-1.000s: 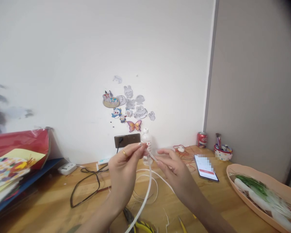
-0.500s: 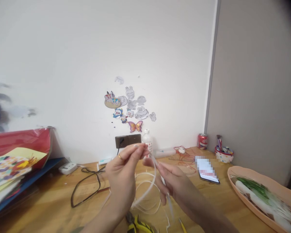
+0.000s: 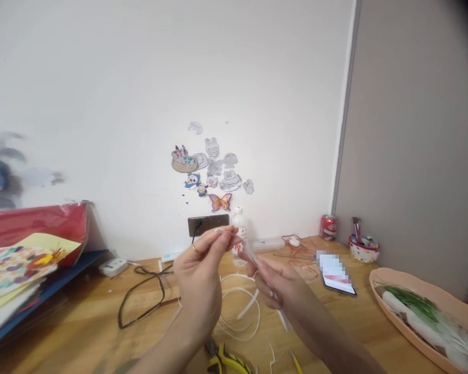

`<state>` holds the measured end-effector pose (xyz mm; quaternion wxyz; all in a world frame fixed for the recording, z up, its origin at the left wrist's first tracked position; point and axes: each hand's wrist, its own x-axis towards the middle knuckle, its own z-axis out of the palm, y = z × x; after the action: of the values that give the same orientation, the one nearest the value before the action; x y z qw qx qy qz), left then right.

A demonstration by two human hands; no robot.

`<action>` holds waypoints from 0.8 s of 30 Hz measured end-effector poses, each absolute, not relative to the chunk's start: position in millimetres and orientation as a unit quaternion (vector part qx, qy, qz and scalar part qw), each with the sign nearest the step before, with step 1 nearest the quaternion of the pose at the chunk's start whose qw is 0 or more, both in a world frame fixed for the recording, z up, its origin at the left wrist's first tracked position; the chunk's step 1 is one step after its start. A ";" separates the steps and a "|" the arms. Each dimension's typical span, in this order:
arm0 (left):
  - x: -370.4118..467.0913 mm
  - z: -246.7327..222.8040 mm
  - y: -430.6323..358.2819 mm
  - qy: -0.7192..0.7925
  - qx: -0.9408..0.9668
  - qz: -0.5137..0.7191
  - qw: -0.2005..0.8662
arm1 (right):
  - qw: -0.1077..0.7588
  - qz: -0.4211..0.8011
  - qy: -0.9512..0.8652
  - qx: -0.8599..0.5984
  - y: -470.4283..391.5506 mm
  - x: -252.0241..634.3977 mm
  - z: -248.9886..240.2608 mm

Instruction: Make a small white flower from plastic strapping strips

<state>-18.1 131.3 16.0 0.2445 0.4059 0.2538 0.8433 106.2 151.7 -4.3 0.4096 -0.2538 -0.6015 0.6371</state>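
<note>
Raised over the table, my left hand (image 3: 200, 275) pinches one end of a thin white strip (image 3: 250, 251) between thumb and fingertips. My right hand (image 3: 284, 291) is closed around the same strip lower down, and its tail (image 3: 284, 321) sticks out below the fingers. Whether the strip is plastic or paper I cannot tell. Behind and beneath the hands, a loose coil of white cord (image 3: 258, 317) lies on the wood. Nearer to me are yellow-handled pliers (image 3: 228, 359) and a yellow pointed tool (image 3: 295, 360), partly cut off by the frame.
A clear bottle (image 3: 238, 221) stands by the wall socket (image 3: 198, 225). A black cable (image 3: 120, 311) loops at left, near stacked papers (image 3: 19, 272). To the right are a phone (image 3: 337, 283), a red can (image 3: 328, 227), a small pouch (image 3: 363, 249) and a peach tray (image 3: 378, 291).
The white loop that curved down between my hands has dropped away, and the strip between them looks straighter. My right-hand fingers have closed further around it. The view has shifted slightly.
</note>
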 end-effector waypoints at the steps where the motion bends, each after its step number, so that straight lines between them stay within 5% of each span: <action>1: -18.7 17.1 131.3 0.251 0.406 0.844 0.244 | 0.410 0.631 -0.606 -0.258 152.1 107.6 -3.8; 24: -38.0 35.4 134.6 0.240 0.360 0.814 0.388 | 0.395 0.396 -0.744 -0.365 172.8 132.9 6.7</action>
<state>-38.0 134.6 35.4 0.3877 0.3602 0.2402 0.8138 132.9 172.8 6.7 0.3949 -0.3647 -0.7443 0.3963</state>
